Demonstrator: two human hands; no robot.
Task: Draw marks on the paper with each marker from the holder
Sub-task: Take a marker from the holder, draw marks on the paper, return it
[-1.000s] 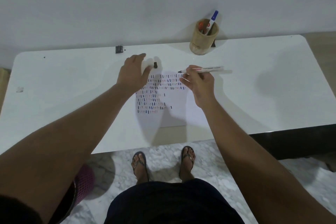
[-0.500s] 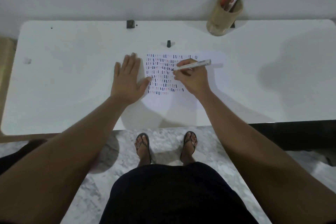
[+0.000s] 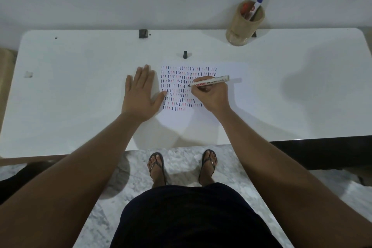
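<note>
A white sheet of paper point(image 3: 227, 110) lies mid-table, covered in rows of short blue, black and red marks. My right hand point(image 3: 211, 96) grips a white permanent marker point(image 3: 211, 81), uncapped, its black tip touching the paper among the marks. My left hand point(image 3: 141, 94) lies flat with fingers spread on the table, thumb resting on the paper's left edge. The marker's black cap point(image 3: 185, 54) stands just beyond the paper. A wooden holder point(image 3: 241, 28) at the back right contains a blue-capped marker point(image 3: 259, 2) and a red one point(image 3: 246, 9).
The white table point(image 3: 70, 96) runs along a white wall. A small black object point(image 3: 143, 33) sits at the table's back edge and a small scrap point(image 3: 28, 74) at the far left. My feet in sandals point(image 3: 157, 165) stand on the marble floor below.
My left hand let go of the cap near the paper's top and came down flat at the paper's left edge. My right hand lowered the marker tip onto the paper.
</note>
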